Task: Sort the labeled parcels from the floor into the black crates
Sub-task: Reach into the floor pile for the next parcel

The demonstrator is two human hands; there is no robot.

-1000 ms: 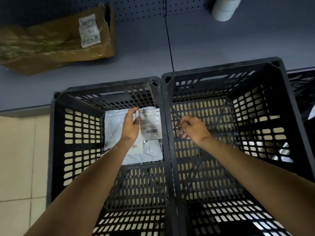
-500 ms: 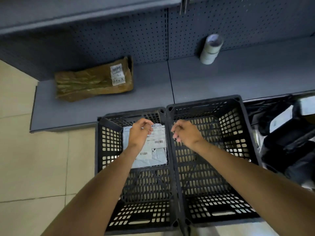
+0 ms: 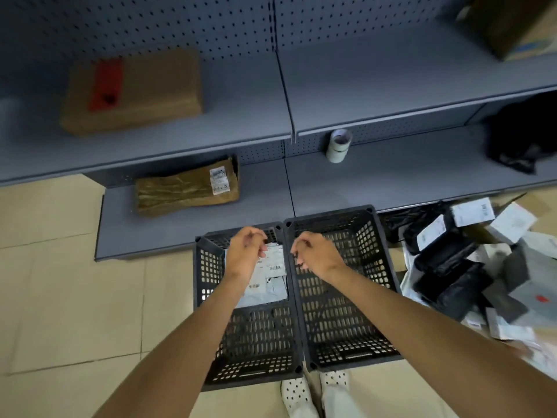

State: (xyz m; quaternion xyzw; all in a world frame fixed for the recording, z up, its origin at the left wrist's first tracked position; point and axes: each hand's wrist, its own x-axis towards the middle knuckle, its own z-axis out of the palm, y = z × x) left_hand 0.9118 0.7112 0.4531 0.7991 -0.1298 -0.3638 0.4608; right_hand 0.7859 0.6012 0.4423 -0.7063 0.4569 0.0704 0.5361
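Two slatted black crates [image 3: 346,297]; both hands [image 3: 245,251] hover loosely curled, empty, above a glossy grey parcel [image 3: 271,276].

I see two crates side by side on the floor, left crate [image 3: 208,297] and right crate [image 3: 382,267]. A parcel [image 3: 272,285] lies in the left one. More parcels [image 3: 458,267] lie right of them.

Both forearms reach forward from the lower corners, converging toward twelve o'clock. The left hand [image 3: 245,251] and right hand [image 3: 316,254] hang side by side, apart, fingers loosely curled downward, neither holding anything.
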